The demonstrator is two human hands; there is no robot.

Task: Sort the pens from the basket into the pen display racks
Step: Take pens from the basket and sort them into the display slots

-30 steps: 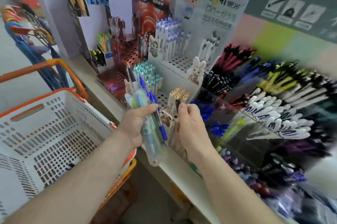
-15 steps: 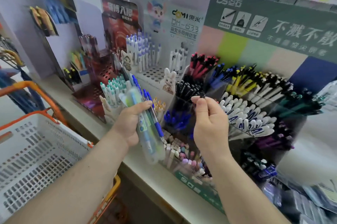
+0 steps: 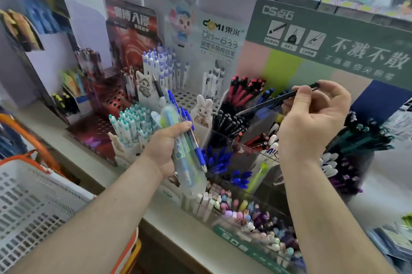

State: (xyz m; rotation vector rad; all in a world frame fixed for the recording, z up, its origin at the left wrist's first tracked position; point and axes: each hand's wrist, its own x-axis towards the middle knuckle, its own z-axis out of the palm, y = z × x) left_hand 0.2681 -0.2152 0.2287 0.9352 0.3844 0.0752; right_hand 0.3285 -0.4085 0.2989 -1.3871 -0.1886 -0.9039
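At the far left, the white basket with its orange rim sits low beside the bench; whether any pens remain in it cannot be told. Just right of it, the left hand clenches a bundle of pens, thumb across the barrels: blue-capped clear ones, a pale green one and a black-tipped one, fanned out above the fist over the teal-capped rack. These look light, stiff and smooth, so a loose fist could let one slide out; the rubbery blue sleeves near the tips probably give the surest hold. Further right stand the clear compartments of the display rack, with black, red and blue pens leaning in separate sections. Above them, the right hand pinches a single dark pen near its upper end between thumb and fingertips, the barrel slanting down-left with its tip over the black-pen section, not yet in it by the look of things. Held so far from the tip, the pen may wobble; a hold nearer mid-barrel would likely steer it better between the crowded neighbours, which could topple if nudged.
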